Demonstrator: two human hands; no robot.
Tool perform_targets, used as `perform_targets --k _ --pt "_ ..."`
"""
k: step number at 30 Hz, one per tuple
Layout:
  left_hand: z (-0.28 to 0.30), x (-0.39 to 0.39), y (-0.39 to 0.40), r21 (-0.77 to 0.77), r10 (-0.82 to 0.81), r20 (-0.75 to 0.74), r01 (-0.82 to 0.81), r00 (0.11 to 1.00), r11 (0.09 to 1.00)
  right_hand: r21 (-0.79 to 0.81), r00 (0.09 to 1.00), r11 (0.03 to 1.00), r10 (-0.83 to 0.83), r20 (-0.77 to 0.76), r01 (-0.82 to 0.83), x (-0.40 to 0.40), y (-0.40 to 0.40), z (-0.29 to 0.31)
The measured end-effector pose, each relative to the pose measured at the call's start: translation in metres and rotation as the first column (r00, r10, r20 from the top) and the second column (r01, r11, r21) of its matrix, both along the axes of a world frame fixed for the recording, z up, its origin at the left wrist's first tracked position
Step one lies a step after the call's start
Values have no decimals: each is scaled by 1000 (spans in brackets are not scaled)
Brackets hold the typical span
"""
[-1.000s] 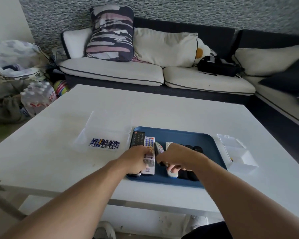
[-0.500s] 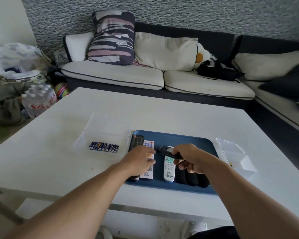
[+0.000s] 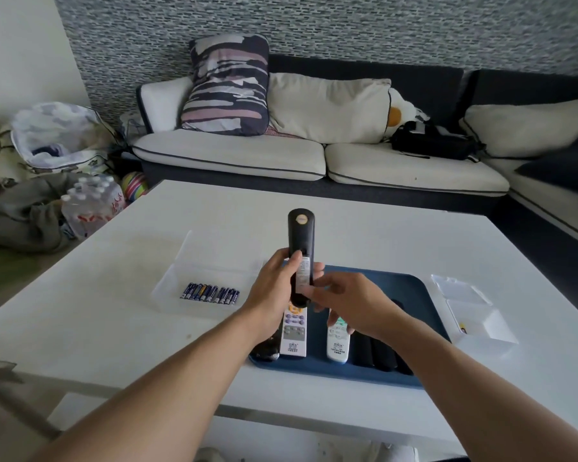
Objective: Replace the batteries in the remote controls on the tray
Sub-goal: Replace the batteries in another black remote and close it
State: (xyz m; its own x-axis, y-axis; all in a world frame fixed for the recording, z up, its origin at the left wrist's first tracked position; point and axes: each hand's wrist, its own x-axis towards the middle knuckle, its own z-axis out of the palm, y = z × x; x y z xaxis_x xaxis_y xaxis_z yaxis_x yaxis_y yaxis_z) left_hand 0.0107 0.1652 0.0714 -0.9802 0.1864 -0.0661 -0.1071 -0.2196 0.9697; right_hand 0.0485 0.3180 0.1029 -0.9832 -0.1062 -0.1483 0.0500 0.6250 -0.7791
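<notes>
Remote (image 3: pixel 301 255), back up, sits above the tray (image 3: pixel 411 288); our left hand (image 3: pixel 274 288) grips it, right hand (image 3: pixel 344 301) pinches its lower end. We judge next: slide off its cover.

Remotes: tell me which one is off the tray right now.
The black remote, held up back-side toward the camera by the left hand and right hand. The others, including two white ones, lie flat on the blue tray.
</notes>
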Motion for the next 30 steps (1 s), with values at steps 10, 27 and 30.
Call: perform_targets --k 10,27,30 --pt "9 6 -1 222 -66 140 34 988 975 198 874 963 -68 -480 184 -1 -11 3" --pt "9 9 -2 227 -105 141 71 984 971 255 870 951 -26 -493 173 -8 -10 -3" --pt "9 8 -4 233 -114 142 78 983 969 240 865 955 -30 -500 172 -9 -10 -3"
